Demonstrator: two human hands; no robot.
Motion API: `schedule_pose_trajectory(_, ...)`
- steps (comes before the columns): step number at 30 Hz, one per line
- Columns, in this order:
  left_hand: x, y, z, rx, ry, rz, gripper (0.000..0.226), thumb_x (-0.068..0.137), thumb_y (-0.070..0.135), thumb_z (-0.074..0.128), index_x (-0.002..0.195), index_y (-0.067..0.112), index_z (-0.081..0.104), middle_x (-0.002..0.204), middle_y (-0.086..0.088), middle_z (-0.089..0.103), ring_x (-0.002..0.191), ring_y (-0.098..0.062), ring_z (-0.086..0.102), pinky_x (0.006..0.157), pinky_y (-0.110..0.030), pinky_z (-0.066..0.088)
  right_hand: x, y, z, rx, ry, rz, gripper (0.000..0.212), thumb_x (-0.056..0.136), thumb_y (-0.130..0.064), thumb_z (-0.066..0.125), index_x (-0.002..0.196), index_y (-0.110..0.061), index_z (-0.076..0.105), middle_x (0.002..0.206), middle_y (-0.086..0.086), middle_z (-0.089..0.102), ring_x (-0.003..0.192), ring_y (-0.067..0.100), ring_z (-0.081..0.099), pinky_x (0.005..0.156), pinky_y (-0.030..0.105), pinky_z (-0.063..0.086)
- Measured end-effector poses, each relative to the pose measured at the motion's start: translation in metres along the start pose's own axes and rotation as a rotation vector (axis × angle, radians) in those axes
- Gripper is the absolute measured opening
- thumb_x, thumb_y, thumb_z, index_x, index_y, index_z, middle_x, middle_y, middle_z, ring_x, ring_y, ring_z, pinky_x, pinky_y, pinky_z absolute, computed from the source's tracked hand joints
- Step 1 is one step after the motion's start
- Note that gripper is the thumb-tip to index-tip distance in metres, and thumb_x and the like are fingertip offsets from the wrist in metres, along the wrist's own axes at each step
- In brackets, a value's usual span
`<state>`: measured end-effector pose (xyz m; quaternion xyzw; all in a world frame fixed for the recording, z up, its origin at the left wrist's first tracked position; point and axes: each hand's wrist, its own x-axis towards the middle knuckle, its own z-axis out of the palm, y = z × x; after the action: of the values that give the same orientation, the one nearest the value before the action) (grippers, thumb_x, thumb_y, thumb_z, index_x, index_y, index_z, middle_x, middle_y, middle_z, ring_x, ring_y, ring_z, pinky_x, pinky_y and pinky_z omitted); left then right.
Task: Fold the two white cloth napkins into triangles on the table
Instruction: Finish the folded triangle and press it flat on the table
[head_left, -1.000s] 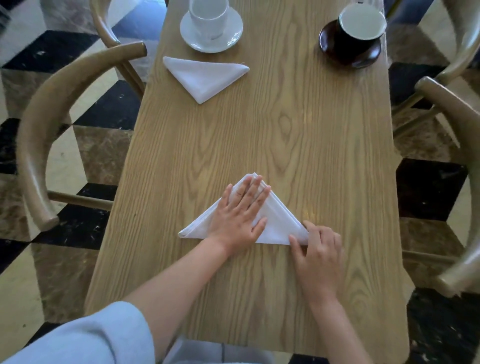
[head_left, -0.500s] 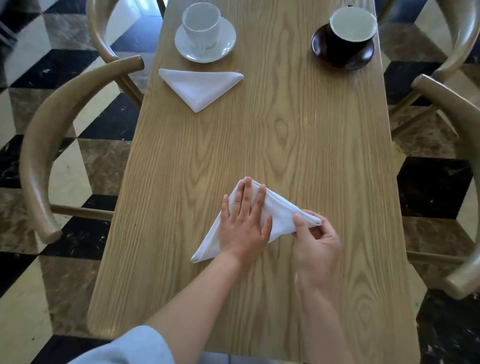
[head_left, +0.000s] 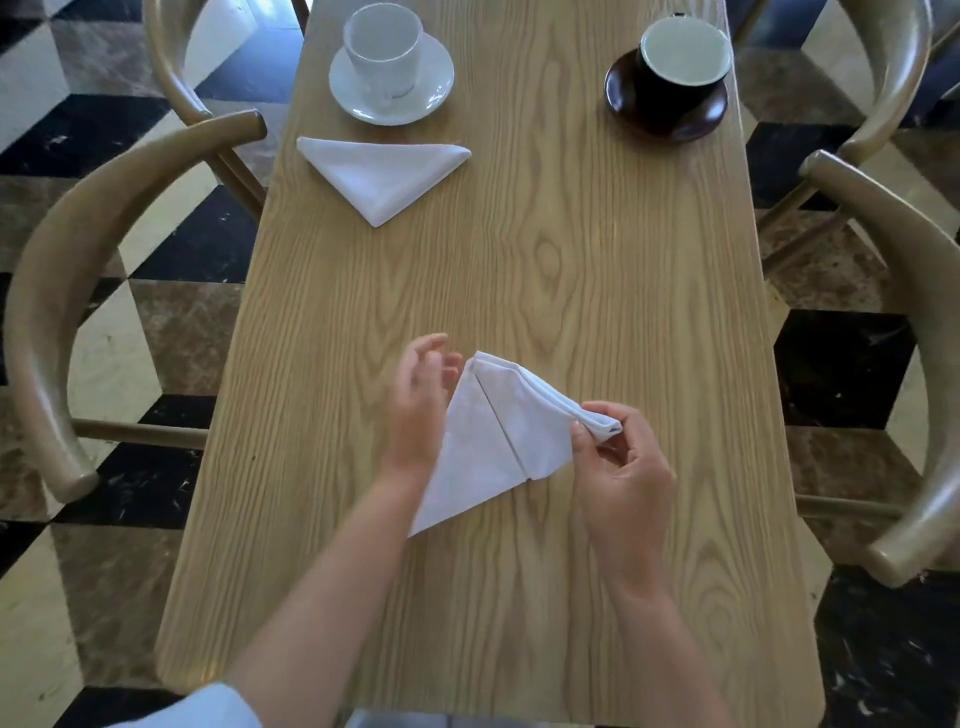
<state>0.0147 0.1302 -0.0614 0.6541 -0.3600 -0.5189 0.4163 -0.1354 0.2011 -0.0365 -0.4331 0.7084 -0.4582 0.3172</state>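
**Napkin corner lifted in a pinch**

The right hand (head_left: 621, 467) pinches the right corner of the near napkin (head_left: 488, 441), raising it off the wooden table (head_left: 571, 270). Left of that pinch, the left hand (head_left: 421, 405) hovers, fingers relaxed. Far beyond lies the folded napkin (head_left: 382, 171).

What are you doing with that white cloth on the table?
A person is folding white napkins into triangles. The right hand pinches one corner of the near napkin and lifts it off the wooden table, while the left hand hovers open beside it. That napkin is a folded triangle, partly raised. The far napkin already lies flat as a neat triangle, just in front of a white cup on its saucer. A dark cup on a dark saucer stands across from it.
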Motion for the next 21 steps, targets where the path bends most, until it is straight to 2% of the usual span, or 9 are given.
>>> schedule_pose_trajectory(2,0.021,0.019,-0.018,0.004,-0.213,-0.174,0.035,0.094,0.024,0.034,0.088,0.013,0.066,0.08,-0.001,0.071,0.075,-0.013,0.067,0.07,-0.027,0.049,0.0,0.0,-0.001,-0.03,0.001,-0.03,0.022,0.086,-0.014,0.064,0.09,-0.035,0.058,0.088,-0.021,0.066,0.078,0.0,0.062,0.067,0.009,0.047)
schedule_pose_trajectory(4,0.037,0.032,-0.018,0.159,-0.504,-0.333,0.045,0.096,0.027,0.027,0.084,0.007,0.066,0.083,-0.008,0.073,0.077,-0.019,0.069,0.068,-0.026,0.052,-0.002,0.002,-0.001,-0.051,0.006,-0.048,0.017,0.086,-0.014,0.064,0.093,-0.029,0.06,0.086,-0.02,0.066,0.078,0.0,0.062,0.068,0.013,0.048)
schedule_pose_trajectory(6,0.046,0.036,-0.009,0.311,-0.655,-0.406,0.048,0.096,0.027,0.024,0.085,0.004,0.066,0.09,-0.01,0.073,0.083,-0.02,0.069,0.071,-0.025,0.052,-0.005,0.002,0.001,-0.057,0.03,-0.053,0.014,0.086,-0.014,0.065,0.096,-0.024,0.062,0.086,-0.018,0.066,0.077,0.001,0.061,0.069,0.017,0.049)
schedule_pose_trajectory(10,0.061,0.032,0.001,0.324,-0.608,-0.458,0.045,0.093,0.024,0.027,0.077,0.004,0.065,0.085,-0.012,0.072,0.079,-0.021,0.068,0.074,-0.027,0.052,-0.013,0.001,0.006,-0.111,0.104,-0.226,0.015,0.083,-0.008,0.068,0.097,-0.013,0.066,0.086,-0.011,0.066,0.073,0.006,0.06,0.067,0.022,0.05)
schedule_pose_trajectory(13,0.063,0.026,-0.001,0.295,-0.611,-0.455,0.045,0.096,0.028,0.032,0.073,0.006,0.064,0.076,-0.009,0.071,0.072,-0.019,0.069,0.076,-0.03,0.052,-0.022,0.002,0.016,-0.155,0.091,-0.432,0.014,0.081,-0.005,0.067,0.095,-0.004,0.068,0.081,0.001,0.068,0.072,0.007,0.057,0.067,0.019,0.047)
schedule_pose_trajectory(15,0.064,0.024,-0.003,0.298,-0.606,-0.447,0.04,0.096,0.03,0.039,0.071,0.009,0.062,0.074,-0.006,0.069,0.07,-0.016,0.067,0.083,-0.034,0.052,-0.027,0.001,0.026,-0.156,0.052,-0.552,0.011,0.082,-0.004,0.065,0.092,-0.004,0.068,0.078,0.002,0.068,0.073,0.011,0.058,0.067,0.022,0.047)
schedule_pose_trajectory(17,0.066,0.024,-0.006,0.372,-0.631,-0.415,0.03,0.094,0.03,0.049,0.077,0.01,0.062,0.079,-0.005,0.066,0.074,-0.016,0.064,0.089,-0.036,0.051,-0.031,0.0,0.036,-0.175,-0.004,-0.629,0.009,0.08,0.0,0.066,0.088,-0.005,0.068,0.076,0.002,0.068,0.071,0.014,0.06,0.064,0.027,0.048)
schedule_pose_trajectory(19,0.068,0.028,-0.007,0.514,-0.678,-0.346,0.02,0.089,0.03,0.058,0.084,0.012,0.064,0.08,-0.002,0.065,0.077,-0.015,0.063,0.087,-0.033,0.052,-0.033,-0.001,0.043,-0.224,-0.057,-0.672,0.011,0.078,0.002,0.067,0.086,-0.004,0.07,0.076,0.0,0.067,0.07,0.017,0.061,0.062,0.029,0.048)
schedule_pose_trajectory(21,0.068,0.03,-0.006,0.602,-0.675,-0.289,0.012,0.084,0.025,0.064,0.081,0.014,0.06,0.077,-0.001,0.06,0.076,-0.014,0.06,0.085,-0.033,0.054,-0.035,0.002,0.047,-0.274,-0.08,-0.721,0.014,0.076,0.004,0.068,0.086,-0.005,0.07,0.079,-0.002,0.069,0.07,0.018,0.061,0.064,0.028,0.049)
